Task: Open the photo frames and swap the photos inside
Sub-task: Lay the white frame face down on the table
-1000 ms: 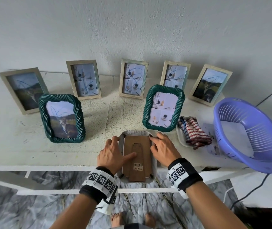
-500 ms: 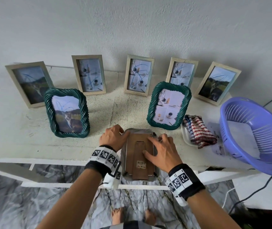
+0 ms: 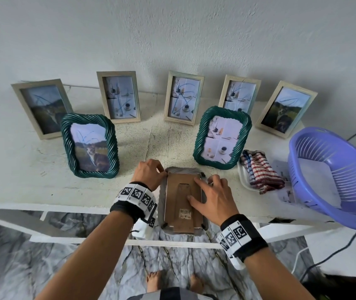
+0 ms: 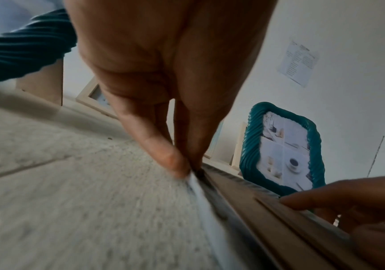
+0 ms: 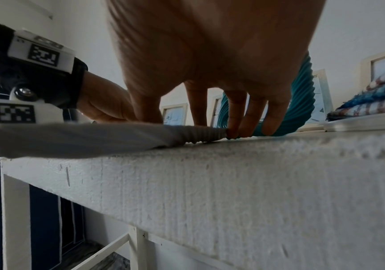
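Observation:
A grey rope-pattern frame (image 3: 162,204) lies face down at the table's front edge, its brown back board (image 3: 177,204) up and its near end past the edge. My left hand (image 3: 165,173) pinches at the frame's far-left corner, thumb against fingertip (image 4: 175,162); what sits between them is too blurred to tell. Over the board's right half my right hand (image 3: 192,189) rests with straight, spread fingers (image 5: 233,118), the outer ones down past the frame's right rim (image 5: 200,135). Two green rope frames stand behind: a cat photo (image 3: 90,146) and a coffee collage (image 3: 222,137).
Several pale wooden frames (image 3: 183,98) lean along the wall. At the right a striped cloth (image 3: 259,172) lies on a white tray (image 3: 243,178), beside a purple basket (image 3: 335,176) that overhangs the table (image 3: 21,169). A cable (image 3: 324,256) hangs below.
My left hand went from the board's left side up to the frame's far-left corner. My right hand came down from the far-right corner onto the back board.

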Action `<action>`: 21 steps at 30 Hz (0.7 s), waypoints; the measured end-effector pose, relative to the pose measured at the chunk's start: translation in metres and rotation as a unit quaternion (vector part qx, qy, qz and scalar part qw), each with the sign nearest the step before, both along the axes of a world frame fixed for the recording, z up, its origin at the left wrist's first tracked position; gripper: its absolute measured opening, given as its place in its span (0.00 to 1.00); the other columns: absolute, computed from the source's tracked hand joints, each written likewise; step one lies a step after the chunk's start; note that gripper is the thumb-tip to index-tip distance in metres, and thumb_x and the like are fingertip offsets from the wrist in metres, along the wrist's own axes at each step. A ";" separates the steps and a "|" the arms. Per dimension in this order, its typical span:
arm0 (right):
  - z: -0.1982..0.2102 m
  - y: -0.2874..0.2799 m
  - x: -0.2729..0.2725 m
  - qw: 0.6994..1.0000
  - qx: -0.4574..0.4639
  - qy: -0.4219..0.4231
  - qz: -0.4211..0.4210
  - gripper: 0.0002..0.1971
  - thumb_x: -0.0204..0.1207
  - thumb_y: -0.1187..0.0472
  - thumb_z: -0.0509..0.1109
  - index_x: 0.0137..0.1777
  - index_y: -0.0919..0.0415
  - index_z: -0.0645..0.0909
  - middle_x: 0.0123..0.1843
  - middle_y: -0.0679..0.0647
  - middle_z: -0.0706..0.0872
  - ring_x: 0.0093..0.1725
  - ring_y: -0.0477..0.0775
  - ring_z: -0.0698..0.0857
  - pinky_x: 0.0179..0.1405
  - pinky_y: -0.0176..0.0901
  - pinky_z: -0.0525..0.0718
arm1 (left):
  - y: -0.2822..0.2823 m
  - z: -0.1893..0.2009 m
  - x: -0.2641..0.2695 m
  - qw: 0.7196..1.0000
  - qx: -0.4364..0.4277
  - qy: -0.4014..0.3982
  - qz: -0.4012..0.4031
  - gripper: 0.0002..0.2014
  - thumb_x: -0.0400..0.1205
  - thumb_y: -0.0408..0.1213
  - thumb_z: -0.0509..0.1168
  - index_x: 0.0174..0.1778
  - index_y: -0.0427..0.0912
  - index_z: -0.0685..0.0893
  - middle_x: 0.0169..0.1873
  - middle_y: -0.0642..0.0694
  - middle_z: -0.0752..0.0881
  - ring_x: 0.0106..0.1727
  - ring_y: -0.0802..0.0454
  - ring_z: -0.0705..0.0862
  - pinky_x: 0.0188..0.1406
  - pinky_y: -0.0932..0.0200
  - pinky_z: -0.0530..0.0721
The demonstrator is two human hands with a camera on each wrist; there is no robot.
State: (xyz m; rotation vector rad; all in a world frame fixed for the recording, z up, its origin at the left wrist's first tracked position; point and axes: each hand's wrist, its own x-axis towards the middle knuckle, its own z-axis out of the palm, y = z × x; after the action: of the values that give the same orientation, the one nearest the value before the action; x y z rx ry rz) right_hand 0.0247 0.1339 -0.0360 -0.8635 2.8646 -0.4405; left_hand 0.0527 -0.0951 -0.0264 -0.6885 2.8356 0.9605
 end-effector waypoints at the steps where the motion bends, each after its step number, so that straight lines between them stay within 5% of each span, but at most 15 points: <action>1: 0.000 0.000 0.000 1.000 0.000 0.001 0.002 0.34 0.73 0.31 0.63 0.75 0.48 0.75 0.59 0.56 0.72 0.57 0.58 0.72 0.56 0.52 0.79 | 0.001 0.001 0.003 1.000 0.002 0.001 -0.005 0.10 0.79 0.48 0.71 0.46 0.44 0.87 0.39 0.43 0.91 0.39 0.45 0.89 0.46 0.47 0.89; 4: -0.004 0.001 0.001 1.000 0.003 -0.017 0.008 0.37 0.72 0.27 0.54 0.77 0.47 0.71 0.60 0.56 0.70 0.58 0.59 0.73 0.55 0.54 0.82 | 0.012 0.003 0.021 0.998 -0.038 -0.037 -0.026 0.32 0.73 0.66 0.68 0.66 0.47 0.78 0.53 0.46 0.88 0.53 0.48 0.86 0.55 0.49 0.85; 8: -0.003 0.010 0.014 0.995 -0.069 -0.072 0.005 0.30 0.82 0.38 0.55 0.80 0.49 0.65 0.74 0.62 0.65 0.69 0.62 0.72 0.61 0.56 0.83 | 0.033 0.003 0.057 0.993 -0.070 -0.086 -0.050 0.57 0.66 0.79 0.61 0.84 0.48 0.53 0.79 0.42 0.63 0.79 0.42 0.64 0.75 0.39 0.68; 13: 0.003 0.041 0.033 0.987 -0.099 -0.002 0.123 0.14 0.79 0.63 0.62 0.60 0.53 0.82 0.66 0.54 0.77 0.63 0.51 0.73 0.58 0.47 0.82 | 0.040 -0.007 0.076 0.992 -0.075 -0.076 -0.061 0.65 0.57 0.85 0.54 0.85 0.49 0.47 0.84 0.45 0.51 0.82 0.43 0.53 0.80 0.41 0.56; 17: 0.001 0.058 0.038 0.980 -0.062 -0.038 0.186 0.20 0.75 0.68 0.58 0.58 0.54 0.86 0.70 0.59 0.80 0.71 0.57 0.73 0.67 0.49 0.79 | 0.043 -0.012 0.077 0.996 -0.060 -0.054 -0.047 0.61 0.60 0.81 0.60 0.85 0.56 0.45 0.85 0.42 0.48 0.84 0.41 0.49 0.81 0.41 0.51; 21: 0.001 0.061 0.037 0.977 -0.032 -0.039 0.208 0.21 0.72 0.67 0.56 0.55 0.55 0.88 0.72 0.62 0.78 0.73 0.61 0.72 0.69 0.52 0.78 | 0.043 -0.015 0.078 0.996 -0.060 -0.045 -0.053 0.57 0.57 0.84 0.59 0.82 0.62 0.56 0.85 0.42 0.49 0.84 0.41 0.49 0.82 0.40 0.52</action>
State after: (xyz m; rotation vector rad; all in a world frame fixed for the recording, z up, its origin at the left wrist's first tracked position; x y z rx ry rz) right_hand 0.0617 0.1945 -0.0349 -1.3803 2.5130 -0.5027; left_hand 0.1309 -0.0523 -0.0418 -0.5701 2.8353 0.7291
